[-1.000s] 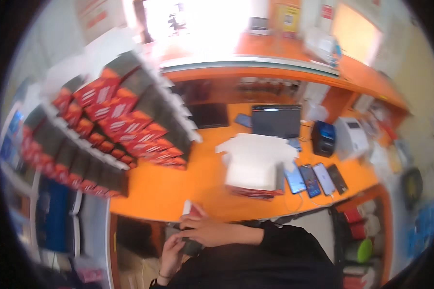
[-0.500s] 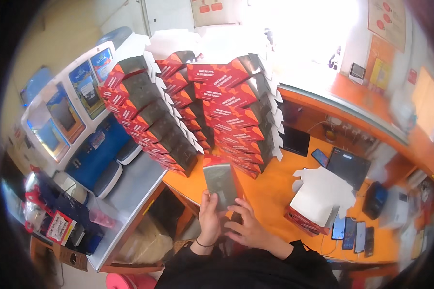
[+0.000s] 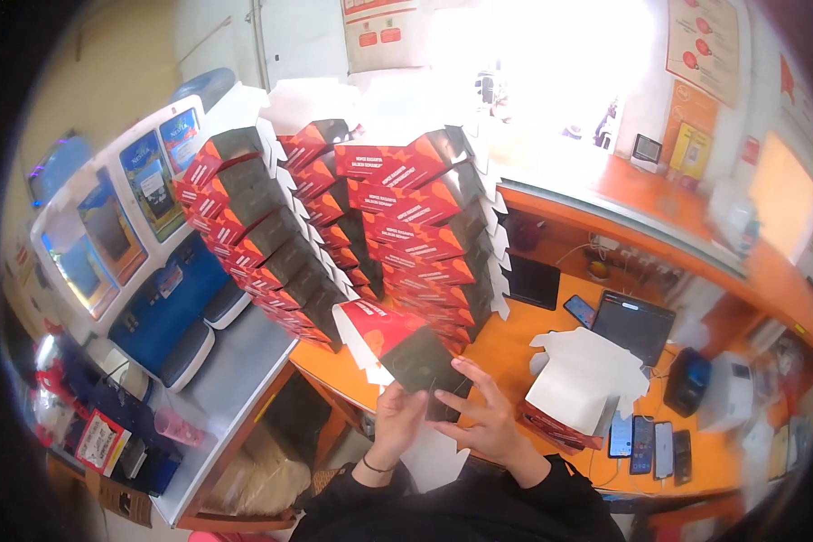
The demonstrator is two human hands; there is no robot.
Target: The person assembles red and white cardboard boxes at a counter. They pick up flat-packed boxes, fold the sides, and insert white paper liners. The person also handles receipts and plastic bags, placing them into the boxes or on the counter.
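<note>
A partly folded carton box (image 3: 411,357), red with a dark grey side and white inside, is tilted in front of me with its white flaps out. My left hand (image 3: 397,425) pinches the lower edge of its dark side. On the same edge, further right, the fingers of my right hand (image 3: 488,415) grip the corner, index finger bent over the side. A white flap (image 3: 429,461) hangs below my hands. Just beyond the box rise a left stack (image 3: 248,208) and a right stack (image 3: 415,194) of nested red cartons, with another stack (image 3: 316,181) between them.
Unfolded cartons (image 3: 583,375) lie piled on the orange desk (image 3: 506,361) to my right. Several phones (image 3: 641,443) and a dark laptop-like device (image 3: 637,325) are close by. A grey counter (image 3: 235,361) and a white-framed display (image 3: 117,226) stand on the left.
The box has turned and tilted, so its red face and white flaps now show. Both hands stay on its dark side, and the right fingers have shifted onto its corner.
</note>
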